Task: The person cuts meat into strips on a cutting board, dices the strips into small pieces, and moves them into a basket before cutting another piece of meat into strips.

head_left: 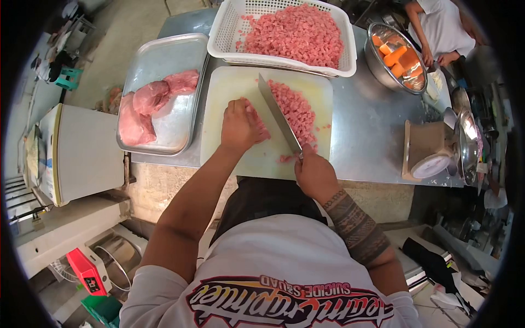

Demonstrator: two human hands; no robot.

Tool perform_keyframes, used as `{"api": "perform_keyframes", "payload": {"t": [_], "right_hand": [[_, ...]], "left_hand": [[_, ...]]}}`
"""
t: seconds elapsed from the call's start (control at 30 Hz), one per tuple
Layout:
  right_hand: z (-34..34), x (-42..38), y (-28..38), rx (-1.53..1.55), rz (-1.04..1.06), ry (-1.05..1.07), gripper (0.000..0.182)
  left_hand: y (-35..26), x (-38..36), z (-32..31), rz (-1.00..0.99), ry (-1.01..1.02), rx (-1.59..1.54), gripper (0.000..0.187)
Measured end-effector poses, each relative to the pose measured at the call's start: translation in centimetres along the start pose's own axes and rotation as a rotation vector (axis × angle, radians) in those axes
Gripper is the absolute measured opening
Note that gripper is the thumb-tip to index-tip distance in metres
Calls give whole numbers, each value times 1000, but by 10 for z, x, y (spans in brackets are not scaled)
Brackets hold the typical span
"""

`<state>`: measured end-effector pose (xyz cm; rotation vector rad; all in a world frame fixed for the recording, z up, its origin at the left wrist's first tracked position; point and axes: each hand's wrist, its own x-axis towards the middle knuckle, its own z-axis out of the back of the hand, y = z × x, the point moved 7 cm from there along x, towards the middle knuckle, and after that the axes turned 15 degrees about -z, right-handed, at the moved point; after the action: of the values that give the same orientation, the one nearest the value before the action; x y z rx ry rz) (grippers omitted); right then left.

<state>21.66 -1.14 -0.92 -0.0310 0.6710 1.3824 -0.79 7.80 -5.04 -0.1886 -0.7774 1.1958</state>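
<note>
On the white cutting board my left hand is closed over a strip of raw meat, pressing it to the board. My right hand grips the handle of a large kitchen knife. Its long blade points away from me, angled to the left, between the strip and a pile of diced meat. A few loose cubes lie near the knife's handle end. To the left, a metal tray bears large pieces of raw meat.
A white perforated basket full of diced meat stands behind the board. To its right is a steel bowl with orange chunks. A scale sits at the right. Another person works at the far right corner.
</note>
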Motion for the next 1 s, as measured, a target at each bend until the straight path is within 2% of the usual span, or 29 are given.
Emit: {"api": "perform_keyframes", "payload": {"t": [0.1,0.17,0.27,0.37,0.43,0.5,0.57,0.67,0.87,1.0], "right_hand": [[13,-25,9,34,61,-34,30],[26,-50,20,-40,77,45,30],[21,-56,23,-71,83,111,30],[14,-45,29,-42,99,120,29],[9,-31,39,-8,110,118,29],[2,-8,51,33,128,111,29],[-11,13,60,12,137,87,30],[-32,38,69,9,161,40,32],[-23,37,60,38,157,-7,27],[-2,19,24,39,83,-50,23]], "left_hand": [[-4,2,-1,42,119,87,34],[-12,7,1,30,209,94,41],[4,1,-9,35,140,114,58],[12,0,-17,37,186,107,73],[2,2,-10,21,130,83,50],[-5,6,-5,4,92,65,39],[-5,5,-3,-6,77,52,39],[5,-1,-16,-19,172,111,71],[0,2,-4,35,42,117,36],[5,0,0,37,20,6,25]]}}
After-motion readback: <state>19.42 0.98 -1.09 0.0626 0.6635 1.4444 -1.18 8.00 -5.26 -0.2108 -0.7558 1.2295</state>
